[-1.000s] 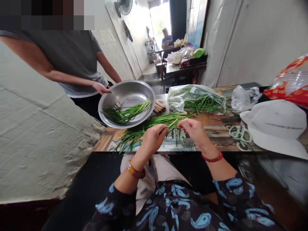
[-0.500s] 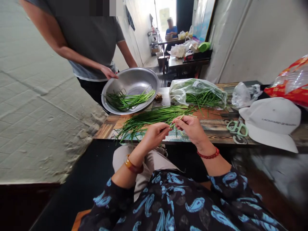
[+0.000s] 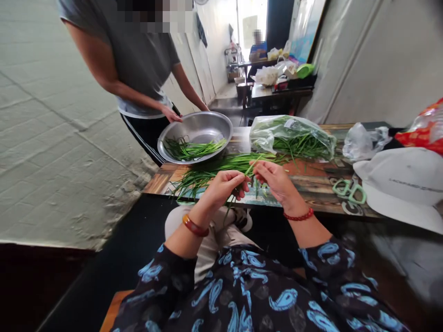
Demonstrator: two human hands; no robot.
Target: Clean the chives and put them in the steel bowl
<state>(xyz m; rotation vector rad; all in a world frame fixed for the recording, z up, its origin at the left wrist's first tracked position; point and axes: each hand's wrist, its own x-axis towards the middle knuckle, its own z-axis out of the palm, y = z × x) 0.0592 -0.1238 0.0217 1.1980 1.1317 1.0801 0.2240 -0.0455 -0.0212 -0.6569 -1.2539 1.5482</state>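
My left hand [image 3: 224, 186] is closed round some garlic chives [image 3: 253, 167], whose leaves droop below it. At the pale stem ends, my right hand [image 3: 274, 179] pinches with thumb and fingers, close beside the left. Both hands are over the near edge of the wooden table. Just beyond them lies a loose pile of garlic chives [image 3: 199, 174], partly hidden by my hands. More chives fill a clear plastic bag [image 3: 265, 131] behind the pile. A co-worker holds a metal basin [image 3: 204, 127] with some chives in it at the table's far left.
Green-handled scissors [image 3: 349, 190] lie on the right of the table [image 3: 313, 184], beside a white cap [image 3: 398, 177]. A crumpled plastic bag [image 3: 362, 140] and a red package [image 3: 427, 129] are behind the cap. Another person sits farther back at a table.
The basin has come down from a tilt to near the tabletop. My hands have drawn the chives to a steeper slant between them. The view has shifted slightly left.
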